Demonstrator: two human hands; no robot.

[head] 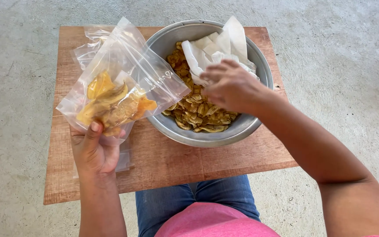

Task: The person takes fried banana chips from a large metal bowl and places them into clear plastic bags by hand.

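Chips (198, 112), yellow and curled, fill the metal bowl (218, 136) that sits on the wooden board (172, 162), toward its 1 o'clock corner. White paper (218, 44) lies crumpled on the chips at the bowl's 12 o'clock side. The right hand (231, 85) is over the bowl, fingers curled down at the edge of the paper and the chips; whether it is pinching any chips cannot be told from here. The left hand (94, 151), at 9 o'clock from the bowl, grips the bottom of a clear plastic bag (123, 83) between thumb and fingers and holds it tilted, its open mouth pointing toward the bowl's rim. A handful of chips rests in the lower part of the bag. More clear bags (86, 48) lie flat on the board behind it, at about 10 o'clock. The board stands on a grey concrete floor (338, 66).
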